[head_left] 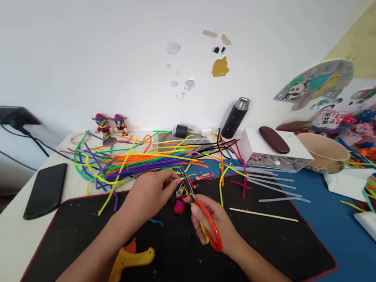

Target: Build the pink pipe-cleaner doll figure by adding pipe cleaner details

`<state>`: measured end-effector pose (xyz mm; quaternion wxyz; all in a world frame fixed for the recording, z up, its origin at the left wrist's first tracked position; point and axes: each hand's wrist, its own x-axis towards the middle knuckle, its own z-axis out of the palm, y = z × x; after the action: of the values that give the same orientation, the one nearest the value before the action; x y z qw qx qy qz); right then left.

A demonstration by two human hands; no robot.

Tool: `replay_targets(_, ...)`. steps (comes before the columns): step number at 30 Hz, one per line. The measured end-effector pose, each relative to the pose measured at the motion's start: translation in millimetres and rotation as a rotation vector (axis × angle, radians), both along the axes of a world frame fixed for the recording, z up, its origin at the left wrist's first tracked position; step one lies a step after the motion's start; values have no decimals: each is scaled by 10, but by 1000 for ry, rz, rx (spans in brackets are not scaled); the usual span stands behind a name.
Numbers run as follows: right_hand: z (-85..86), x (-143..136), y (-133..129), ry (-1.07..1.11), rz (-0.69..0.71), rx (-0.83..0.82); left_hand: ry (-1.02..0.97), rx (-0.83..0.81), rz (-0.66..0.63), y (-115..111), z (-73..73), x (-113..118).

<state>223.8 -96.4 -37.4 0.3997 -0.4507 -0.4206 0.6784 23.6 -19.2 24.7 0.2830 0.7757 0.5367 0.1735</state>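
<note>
My right hand grips a pair of scissors with red and yellow handles, its blades pointing up and away. Just left of the blades, my left hand has its fingertips pinched together; whatever they hold is too small to make out. A small pink, yellow and blue pipe-cleaner figure shows under and beside the blades, partly covered by them and my fingers. Beyond both hands lies a loose heap of coloured pipe cleaners in orange, purple, yellow and green.
On the black mat lie a yellow glue gun and a thin wooden stick. A phone rests at left. Behind stand two small figures, a black flask and a white box. A bowl sits at right.
</note>
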Motion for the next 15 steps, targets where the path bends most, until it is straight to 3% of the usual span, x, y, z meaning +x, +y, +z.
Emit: replay_targets(15,12,7,-15,-28,34,-16,69,59,-90,16,-131,45)
